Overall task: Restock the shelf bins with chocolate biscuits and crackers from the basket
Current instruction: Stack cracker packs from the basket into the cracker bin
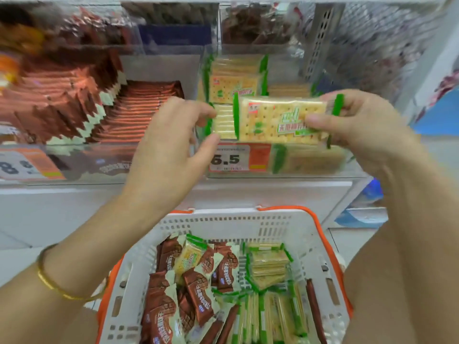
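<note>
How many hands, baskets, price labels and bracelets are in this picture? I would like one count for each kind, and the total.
Hands: 2, the left hand and the right hand, which holds a cracker pack
Baskets: 1, the white basket
Price labels: 2, the 6.5 label and the left label
Bracelets: 1, the gold bracelet
Total: 6

Bright, even light; upper shelves motion-blurred, edges bowed by wide-angle lens.

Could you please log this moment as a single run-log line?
right hand: holds cracker pack | left hand: steadies packs in cracker bin | basket: still stocked
</note>
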Available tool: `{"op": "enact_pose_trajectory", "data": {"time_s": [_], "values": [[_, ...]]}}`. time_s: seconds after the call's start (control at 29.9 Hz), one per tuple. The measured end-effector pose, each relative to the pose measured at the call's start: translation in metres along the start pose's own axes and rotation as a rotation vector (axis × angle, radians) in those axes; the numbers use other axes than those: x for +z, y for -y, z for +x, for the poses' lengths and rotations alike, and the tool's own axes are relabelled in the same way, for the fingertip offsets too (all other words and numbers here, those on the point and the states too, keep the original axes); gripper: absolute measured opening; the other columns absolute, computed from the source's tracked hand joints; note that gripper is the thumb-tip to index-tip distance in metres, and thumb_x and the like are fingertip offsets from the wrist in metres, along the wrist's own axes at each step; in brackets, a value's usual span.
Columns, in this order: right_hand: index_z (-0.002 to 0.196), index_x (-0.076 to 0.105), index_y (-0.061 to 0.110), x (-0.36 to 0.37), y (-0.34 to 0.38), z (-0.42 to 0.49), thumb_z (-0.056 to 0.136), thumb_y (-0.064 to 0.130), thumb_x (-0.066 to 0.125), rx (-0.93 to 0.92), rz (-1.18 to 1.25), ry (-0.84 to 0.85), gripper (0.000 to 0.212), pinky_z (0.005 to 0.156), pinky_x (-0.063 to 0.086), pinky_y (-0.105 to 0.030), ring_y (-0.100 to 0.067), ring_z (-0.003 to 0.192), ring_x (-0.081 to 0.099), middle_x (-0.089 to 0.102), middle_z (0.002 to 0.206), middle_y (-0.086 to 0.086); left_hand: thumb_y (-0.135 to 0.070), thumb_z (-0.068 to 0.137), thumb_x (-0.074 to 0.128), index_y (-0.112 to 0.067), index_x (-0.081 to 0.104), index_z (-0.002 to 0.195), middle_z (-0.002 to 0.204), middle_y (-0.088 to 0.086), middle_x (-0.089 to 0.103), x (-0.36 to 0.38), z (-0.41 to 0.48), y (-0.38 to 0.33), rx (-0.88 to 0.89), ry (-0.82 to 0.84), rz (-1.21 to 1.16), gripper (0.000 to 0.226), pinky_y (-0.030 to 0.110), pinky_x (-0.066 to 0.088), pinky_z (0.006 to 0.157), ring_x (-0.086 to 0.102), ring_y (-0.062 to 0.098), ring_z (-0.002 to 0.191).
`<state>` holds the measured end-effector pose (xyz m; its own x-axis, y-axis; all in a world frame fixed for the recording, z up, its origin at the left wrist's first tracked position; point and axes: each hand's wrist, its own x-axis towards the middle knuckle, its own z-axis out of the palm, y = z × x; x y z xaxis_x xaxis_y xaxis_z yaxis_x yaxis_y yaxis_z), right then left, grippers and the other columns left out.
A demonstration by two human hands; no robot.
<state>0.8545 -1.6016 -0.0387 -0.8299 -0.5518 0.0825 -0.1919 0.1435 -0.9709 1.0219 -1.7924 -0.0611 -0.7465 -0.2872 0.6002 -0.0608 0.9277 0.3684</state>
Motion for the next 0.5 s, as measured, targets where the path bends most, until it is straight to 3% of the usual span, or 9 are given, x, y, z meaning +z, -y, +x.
{"op": "enact_pose_trajectory", "data": {"time_s": [0.1,0.2,0.3,0.37,0.5], "values": [[0.101,0.063,0.013,0.010,0.001,0.049,0.070,0.015,0.081,-0.019,-0.046,-0.142,0.036,0.066,0.054,-0.028,-0.017,0.078,0.066,0.069,0.086,-0.002,-0.033,0.087,0.052,-0.005,0.054,0.125,0.131,0.016,0.049,0.011,0.012,0.008,0.121,0.007,0.279,0.047,0.033,0.029,0.104,0.042,0.032,0.123],[0.100,0.059,0.018,0.036,-0.001,0.095,0.074,0.014,0.080,-0.016,-0.117,-0.171,0.034,0.064,0.053,-0.022,-0.015,0.088,0.065,0.065,0.097,-0.001,-0.036,0.090,0.049,-0.004,0.046,0.134,0.150,0.021,0.030,0.024,0.014,0.015,0.085,0.119,0.318,0.054,0.048,0.027,0.112,0.026,0.036,0.140],[0.103,0.060,0.017,0.060,-0.005,0.128,0.075,0.017,0.080,-0.046,-0.215,-0.148,0.035,0.081,0.057,-0.033,-0.018,0.095,0.066,0.067,0.102,-0.002,-0.027,0.088,0.061,-0.002,0.048,0.133,0.152,0.021,0.027,0.031,0.010,0.020,0.090,0.143,0.337,0.053,0.045,0.023,0.112,0.021,0.034,0.143],[0.112,0.058,0.014,0.070,-0.008,0.140,0.076,0.021,0.079,-0.057,-0.339,-0.151,0.042,0.089,0.051,-0.032,-0.019,0.102,0.061,0.063,0.110,-0.003,-0.026,0.087,0.063,-0.001,0.050,0.130,0.151,0.021,0.029,0.031,0.009,0.023,0.106,0.138,0.350,0.051,0.040,0.021,0.112,0.021,0.033,0.143],[0.124,0.054,0.014,0.073,-0.014,0.148,0.081,0.027,0.074,-0.096,-0.521,-0.180,0.049,0.082,0.036,-0.023,-0.020,0.111,0.053,0.056,0.124,-0.004,-0.029,0.088,0.054,-0.002,0.053,0.127,0.152,0.019,0.029,0.031,0.009,0.027,0.105,0.145,0.362,0.047,0.037,0.023,0.111,0.019,0.030,0.144]]}}
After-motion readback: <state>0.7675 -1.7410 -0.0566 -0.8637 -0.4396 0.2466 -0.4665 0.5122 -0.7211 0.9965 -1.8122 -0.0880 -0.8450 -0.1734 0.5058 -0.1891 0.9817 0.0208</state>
